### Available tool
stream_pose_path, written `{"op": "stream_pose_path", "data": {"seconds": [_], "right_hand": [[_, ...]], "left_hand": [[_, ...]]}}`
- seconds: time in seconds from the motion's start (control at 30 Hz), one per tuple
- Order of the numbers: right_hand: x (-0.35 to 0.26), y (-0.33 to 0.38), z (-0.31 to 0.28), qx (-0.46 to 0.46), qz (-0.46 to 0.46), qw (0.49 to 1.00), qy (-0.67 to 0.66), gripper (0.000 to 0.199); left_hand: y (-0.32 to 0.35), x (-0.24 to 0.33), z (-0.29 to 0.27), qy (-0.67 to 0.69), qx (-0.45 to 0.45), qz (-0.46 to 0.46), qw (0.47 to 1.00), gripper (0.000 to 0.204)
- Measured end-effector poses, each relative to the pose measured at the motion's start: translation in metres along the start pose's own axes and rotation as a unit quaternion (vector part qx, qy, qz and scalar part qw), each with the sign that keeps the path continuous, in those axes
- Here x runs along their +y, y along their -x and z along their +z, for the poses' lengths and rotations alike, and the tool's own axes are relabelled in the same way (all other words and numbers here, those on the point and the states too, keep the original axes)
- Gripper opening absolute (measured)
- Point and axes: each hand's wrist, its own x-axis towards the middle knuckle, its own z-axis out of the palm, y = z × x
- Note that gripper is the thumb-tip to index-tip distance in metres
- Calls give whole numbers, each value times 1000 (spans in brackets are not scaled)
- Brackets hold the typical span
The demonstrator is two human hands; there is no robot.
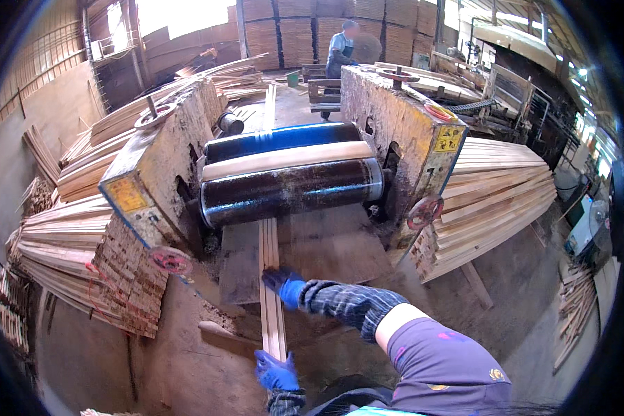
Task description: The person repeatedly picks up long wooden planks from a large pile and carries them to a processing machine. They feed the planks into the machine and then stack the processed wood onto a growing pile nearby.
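Two or so long pale wooden strips (273, 326) lie side by side, running from near my body to the rollers ahead. My left hand (276, 371), in a blue glove, closes around their near end, thumb on the right side and fingers on the left. Further along, my right hand (284, 286), in a blue glove with dark fingers, rests across the top of the strips with its fingers stretched out. The strips pass under the dark front roller (291, 191) of a machine. Beyond the rollers, more pale strip (270, 107) shows in line with them.
Worn machine side housings (163, 163) with red handwheels (170, 261) flank the rollers. Stacked wooden strips stand at the left (69, 249) and right (492, 201). A flat plate (333, 243) lies below the rollers. A person (341, 52) stands behind the machine, near a wooden cart (324, 93).
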Motion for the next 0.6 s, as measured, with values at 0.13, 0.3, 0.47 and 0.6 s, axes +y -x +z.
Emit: {"op": "stream_pose_path", "data": {"seconds": [0.13,0.3,0.47,0.6], "right_hand": [[-31,-5,-24,198,-270,942,-29,71],[-1,-56,19,-27,-200,975,-90,51],[37,-88,54,263,-136,939,-177,17],[76,-102,53,143,-9,916,-375,35]], "left_hand": [[-53,22,12,3,40,10,999,72],[-126,54,48,-2,156,127,980,53],[-179,83,71,-12,151,137,979,90],[-225,115,91,31,147,190,970,84]]}}
